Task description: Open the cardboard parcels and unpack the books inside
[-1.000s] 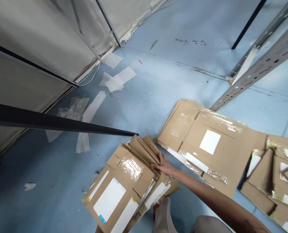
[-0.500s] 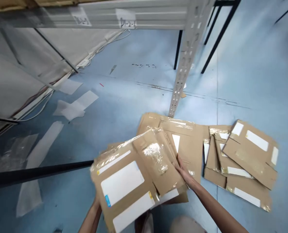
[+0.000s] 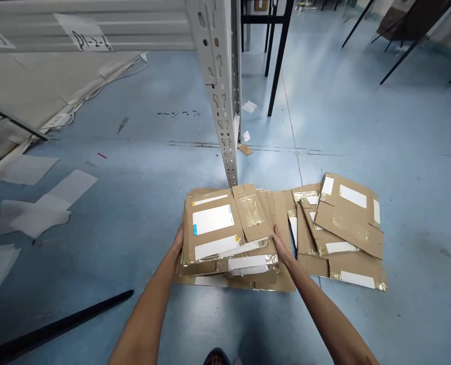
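Observation:
Between my two hands is a stack of flattened cardboard boxes [image 3: 215, 241] with white labels and clear tape. My left hand [image 3: 178, 242] grips its left edge, the fingers mostly hidden behind the cardboard. At the right edge, my right hand [image 3: 280, 242] holds the stack, thumb side up. The stack is low over, or resting on, more flat cardboard [image 3: 284, 281] on the floor; I cannot tell which. Just to the right lies a second pile of flattened boxes [image 3: 349, 218], overlapping at angles.
A perforated grey rack post [image 3: 224, 121] stands right behind the stack, under a shelf beam [image 3: 152, 25] with paper tags. White sheets [image 3: 38, 213] lie on the blue floor [image 3: 152, 203] at left. A black bar [image 3: 65, 322] juts in at lower left. Black table legs [image 3: 280, 61] stand farther back.
The held stack has gone down and away from me, onto or close over the cardboard on the floor, and has turned straighter. The view has shifted right.

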{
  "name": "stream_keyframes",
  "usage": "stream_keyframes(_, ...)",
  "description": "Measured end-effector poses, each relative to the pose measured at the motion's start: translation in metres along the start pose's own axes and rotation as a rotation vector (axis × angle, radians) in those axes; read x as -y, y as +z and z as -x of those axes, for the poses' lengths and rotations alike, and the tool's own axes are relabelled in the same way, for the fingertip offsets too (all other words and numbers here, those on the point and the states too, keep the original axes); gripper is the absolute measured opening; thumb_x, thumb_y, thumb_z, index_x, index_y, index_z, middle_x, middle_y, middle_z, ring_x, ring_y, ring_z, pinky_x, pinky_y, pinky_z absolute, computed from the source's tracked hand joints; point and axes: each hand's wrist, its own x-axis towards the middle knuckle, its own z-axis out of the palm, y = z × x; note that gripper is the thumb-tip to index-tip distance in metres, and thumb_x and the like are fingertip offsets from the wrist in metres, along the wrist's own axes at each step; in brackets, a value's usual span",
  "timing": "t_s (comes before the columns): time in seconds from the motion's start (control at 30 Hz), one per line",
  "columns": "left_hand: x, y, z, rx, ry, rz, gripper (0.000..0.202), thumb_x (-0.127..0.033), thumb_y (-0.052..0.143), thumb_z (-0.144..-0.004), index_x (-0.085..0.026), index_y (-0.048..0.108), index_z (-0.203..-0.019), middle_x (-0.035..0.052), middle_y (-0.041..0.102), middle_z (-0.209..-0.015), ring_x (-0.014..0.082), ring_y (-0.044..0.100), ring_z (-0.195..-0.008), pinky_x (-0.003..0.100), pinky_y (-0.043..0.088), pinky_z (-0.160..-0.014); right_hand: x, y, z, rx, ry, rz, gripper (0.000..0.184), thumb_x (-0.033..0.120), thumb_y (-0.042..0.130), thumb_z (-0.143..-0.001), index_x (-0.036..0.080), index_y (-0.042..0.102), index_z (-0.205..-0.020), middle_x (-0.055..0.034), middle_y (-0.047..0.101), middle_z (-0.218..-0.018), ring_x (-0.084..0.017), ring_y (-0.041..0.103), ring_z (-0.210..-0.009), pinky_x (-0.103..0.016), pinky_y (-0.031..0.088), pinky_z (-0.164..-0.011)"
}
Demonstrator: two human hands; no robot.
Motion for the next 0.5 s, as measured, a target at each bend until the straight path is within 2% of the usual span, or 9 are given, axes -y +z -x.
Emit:
stream_keyframes(0.13, 0.002, -0.012, -0.007, -0.074, 0.012, -0.030, 0.019, -0.034, 0.060, -0.075, -0.016, 0.058, -0.069, -0.0016, 0.061, -0.050, 0.0142, 0.055, -0.043, 0.025, 0.045, -0.045, 0.006, 0.003, -0.005, -0.036, -0.028, -0.001, 0.099, 0.076, 0.050, -0.066, 0.022, 0.029, -0.147, -0.0008, 0.003, -0.158, -0.024, 0.002, -0.145, -0.042, 0.005, -0.117)
stream_keyframes(0.23, -0.003, -0.019, -0.004, -0.092, 0.063, -0.015, 0.027, -0.039, 0.049, -0.087, -0.017, 0.063, -0.089, 0.0018, 0.070, -0.069, 0.0171, 0.066, -0.063, 0.026, 0.051, -0.059, 0.019, -0.001, 0.000, -0.044, -0.079, -0.009, 0.096, 0.076, 0.048, -0.070, 0.026, 0.024, -0.148, 0.0027, 0.001, -0.158, -0.021, -0.003, -0.144, -0.040, 0.002, -0.117)
stream_keyframes(0.3, -0.004, -0.021, 0.002, -0.052, 0.076, -0.020, 0.034, -0.042, 0.042, -0.091, -0.018, 0.063, -0.103, 0.0043, 0.073, -0.086, 0.0190, 0.069, -0.079, 0.027, 0.053, -0.068, 0.029, -0.002, 0.006, 0.012, -0.134, -0.044, 0.092, 0.076, 0.042, -0.074, 0.028, 0.019, -0.149, 0.0040, 0.005, -0.157, -0.019, 0.001, -0.145, -0.040, 0.002, -0.117)
stream_keyframes(0.37, -0.002, -0.019, 0.010, 0.014, 0.054, -0.033, 0.041, -0.046, 0.040, -0.092, -0.017, 0.061, -0.111, 0.0061, 0.073, -0.095, 0.0211, 0.068, -0.086, 0.029, 0.053, -0.071, 0.038, 0.002, 0.012, 0.087, -0.158, -0.069, 0.089, 0.076, 0.038, -0.077, 0.027, 0.019, -0.149, 0.0038, 0.009, -0.157, -0.019, 0.005, -0.145, -0.039, 0.004, -0.117)
stream_keyframes(0.5, 0.002, -0.010, 0.026, 0.098, -0.003, -0.011, 0.051, -0.055, 0.044, -0.087, -0.013, 0.063, -0.109, 0.0079, 0.073, -0.087, 0.0231, 0.069, -0.078, 0.033, 0.054, -0.070, 0.039, 0.015, 0.026, 0.098, -0.108, -0.063, 0.091, 0.076, 0.044, -0.074, 0.027, 0.024, -0.148, 0.0049, 0.006, -0.157, -0.022, 0.004, -0.145, -0.042, 0.005, -0.117)
